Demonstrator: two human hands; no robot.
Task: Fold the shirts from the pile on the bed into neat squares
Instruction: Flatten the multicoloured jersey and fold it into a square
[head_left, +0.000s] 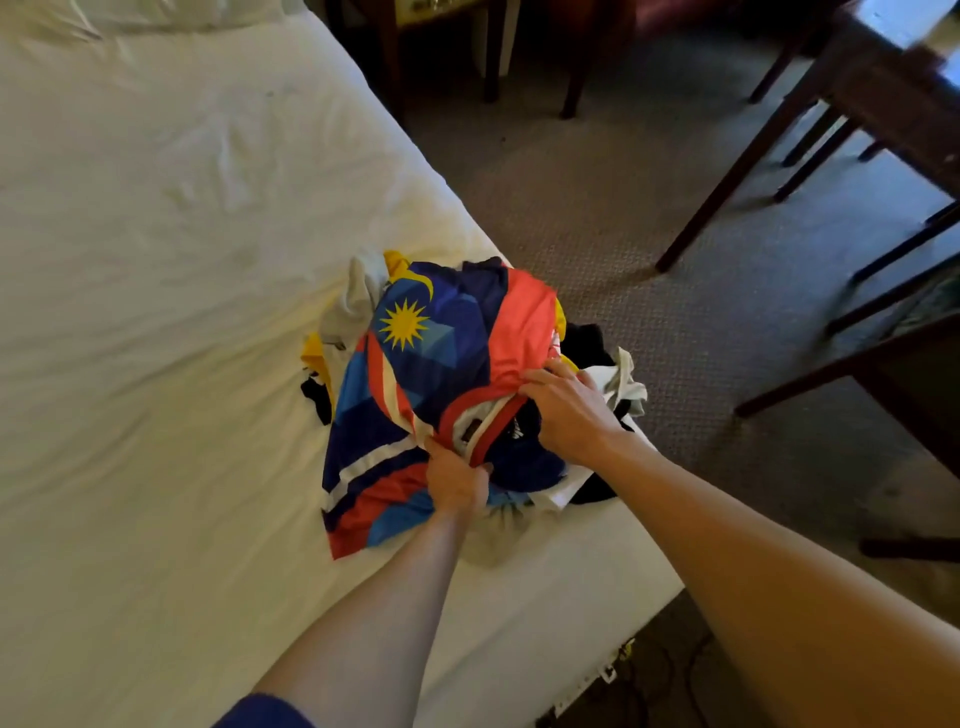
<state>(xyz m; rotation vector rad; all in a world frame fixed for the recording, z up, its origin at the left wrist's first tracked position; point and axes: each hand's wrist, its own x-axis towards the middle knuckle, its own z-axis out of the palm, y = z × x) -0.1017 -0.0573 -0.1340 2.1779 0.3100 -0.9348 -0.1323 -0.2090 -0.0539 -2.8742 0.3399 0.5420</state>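
Shirts (467, 384) lie in a heap near the right edge of the bed (182, 260), and the top one, a jersey (441, 353) in navy, blue and coral with a yellow sun on it, is held at its collar by both hands. Left hand (457, 480) has its fingers curled into the cloth just below the collar, bunching a fold of it. Right hand (569, 410) grips the coral collar edge from the right, fingers bent over the fabric and thumb tucked under it. Under the jersey, bits of other garments stick out: grey and yellow at the far left, black and white at the right, where the heap reaches the mattress edge. White sheet around the heap is wrinkled. Beyond the bed is grey carpet (597, 218), with dark wooden table legs (727, 182) and chair legs to the right and at the far end.
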